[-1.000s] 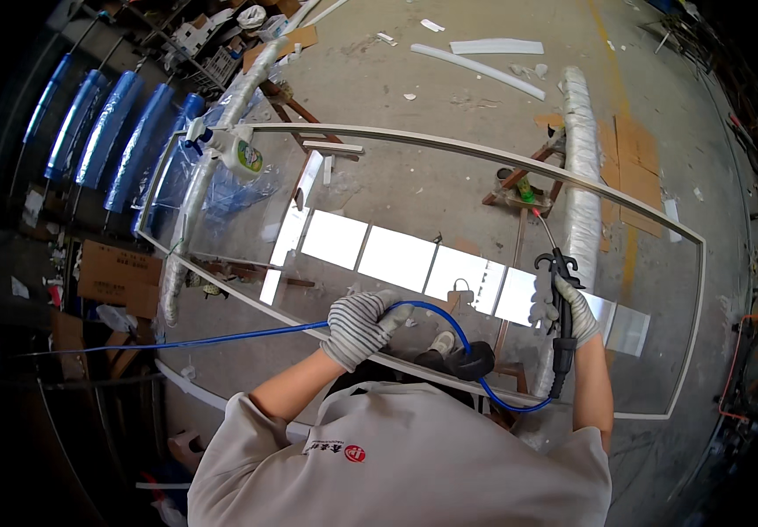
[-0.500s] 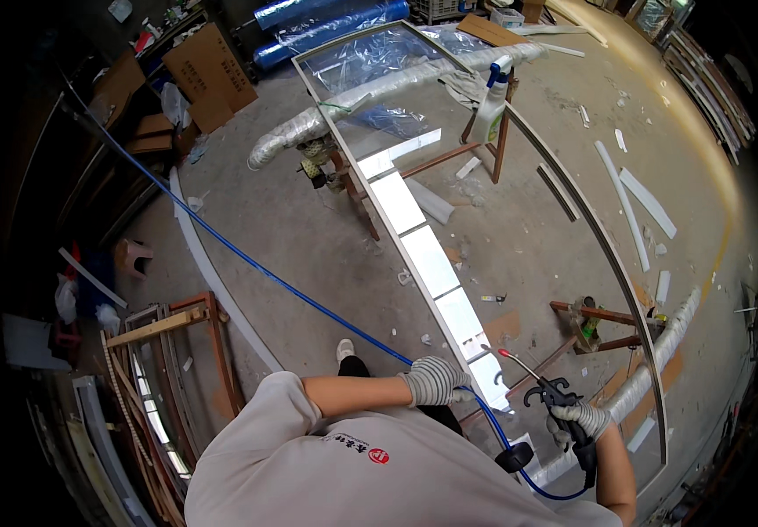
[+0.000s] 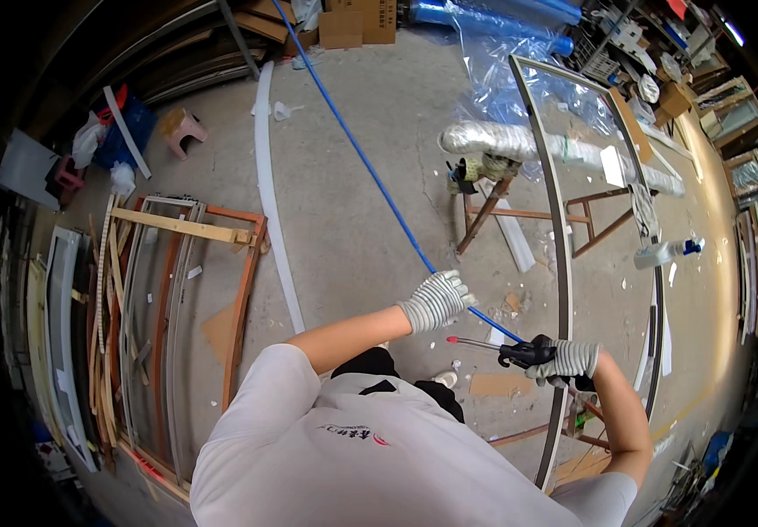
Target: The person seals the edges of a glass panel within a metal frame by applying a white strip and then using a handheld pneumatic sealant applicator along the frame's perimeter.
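Observation:
My left hand (image 3: 438,301), in a striped grey-and-white glove, is closed around a blue air hose (image 3: 379,184). That hose runs from the far shelving down to my right side. In my right hand (image 3: 569,360), gloved alike, is a black air blow gun (image 3: 526,353) with a thin metal nozzle and a red tip. The nozzle points left, toward the space below my left hand. Beside and partly behind my right hand stretches a large glass pane in a grey metal frame (image 3: 560,237). A spray bottle (image 3: 657,254) with a blue head rests at the pane's right side.
A wrapped padded beam (image 3: 493,138) on a rusty trestle (image 3: 484,215) bears the far end of the pane. Rolls of blue film (image 3: 502,13) lie behind. On the left are a pink stool (image 3: 183,130), stacked wooden frames (image 3: 242,316) and a long white strip (image 3: 270,193) on the floor.
My view has swung left, so the pane now appears farther right. The blow gun's nozzle has turned from up-left to nearly level leftward. Both hands keep hold of the hose and gun.

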A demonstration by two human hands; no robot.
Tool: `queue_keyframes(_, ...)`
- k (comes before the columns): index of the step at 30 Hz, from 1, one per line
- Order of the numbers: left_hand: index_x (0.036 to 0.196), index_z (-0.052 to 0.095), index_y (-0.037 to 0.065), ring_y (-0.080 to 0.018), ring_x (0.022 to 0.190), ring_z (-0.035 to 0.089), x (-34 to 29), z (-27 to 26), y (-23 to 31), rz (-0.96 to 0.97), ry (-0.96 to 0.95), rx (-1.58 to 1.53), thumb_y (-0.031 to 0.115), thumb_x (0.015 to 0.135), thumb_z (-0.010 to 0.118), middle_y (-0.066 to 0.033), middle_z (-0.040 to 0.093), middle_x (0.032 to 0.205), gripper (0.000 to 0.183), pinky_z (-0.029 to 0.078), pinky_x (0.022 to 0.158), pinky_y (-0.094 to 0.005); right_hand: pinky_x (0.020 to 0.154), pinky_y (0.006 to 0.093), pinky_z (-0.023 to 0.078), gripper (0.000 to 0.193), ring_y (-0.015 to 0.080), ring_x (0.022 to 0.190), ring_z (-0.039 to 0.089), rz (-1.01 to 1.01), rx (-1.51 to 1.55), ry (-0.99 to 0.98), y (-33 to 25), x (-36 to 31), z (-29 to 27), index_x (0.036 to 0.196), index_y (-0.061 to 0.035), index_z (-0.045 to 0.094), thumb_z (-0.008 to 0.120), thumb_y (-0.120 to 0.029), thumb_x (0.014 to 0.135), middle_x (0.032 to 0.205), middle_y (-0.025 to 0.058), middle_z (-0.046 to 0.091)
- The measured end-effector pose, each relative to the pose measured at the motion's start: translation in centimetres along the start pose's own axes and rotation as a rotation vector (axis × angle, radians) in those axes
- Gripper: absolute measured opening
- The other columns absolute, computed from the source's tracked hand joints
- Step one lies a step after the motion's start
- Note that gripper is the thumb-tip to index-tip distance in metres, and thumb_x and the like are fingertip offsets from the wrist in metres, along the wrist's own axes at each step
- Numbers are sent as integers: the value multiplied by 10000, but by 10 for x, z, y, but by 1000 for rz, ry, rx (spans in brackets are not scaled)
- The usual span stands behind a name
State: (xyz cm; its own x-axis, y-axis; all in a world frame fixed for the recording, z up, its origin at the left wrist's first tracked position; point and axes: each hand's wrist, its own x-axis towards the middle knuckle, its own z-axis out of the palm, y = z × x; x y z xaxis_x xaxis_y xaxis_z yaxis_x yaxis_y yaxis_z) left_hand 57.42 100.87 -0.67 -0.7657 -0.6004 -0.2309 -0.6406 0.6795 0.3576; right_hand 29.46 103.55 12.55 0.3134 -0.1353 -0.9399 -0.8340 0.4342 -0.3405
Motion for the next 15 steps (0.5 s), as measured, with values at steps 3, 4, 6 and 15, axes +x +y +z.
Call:
queue_keyframes(3,1235,531,61,-299,1208,493,-48,-20,-51,50,541,148,242,700,704,-126,555,1242,591,359,1060,-454,440,309,426,347,142,459,515,226,-636,-69,-78,50,-10,776,-57,640,695,-396,825,606,22,584)
queue_keyframes(4,1266,486,43,-307,1245,451,-61,-19,-66,-38,629,95,243,687,707,-144,518,1277,650,294,1101,-463,455,322,437,358,160,470,530,228,-722,-100,-102,67,-6,738,-54,644,685,-402,816,593,37,582)
queue_keyframes(6,1260,474,20,-323,1255,432,-97,-14,-96,-231,745,22,224,687,699,-174,498,1288,649,267,1122,-474,477,333,455,344,184,507,564,235,-920,-138,-125,133,-12,707,-62,660,683,-397,782,595,64,592)
queue_keyframes(15,1134,593,44,-365,1009,583,-275,130,-150,-1315,875,-315,207,811,647,-174,619,1107,366,447,908,-440,650,393,530,371,256,798,684,61,-1731,-94,-327,348,-71,966,-99,721,709,-368,710,941,91,708)
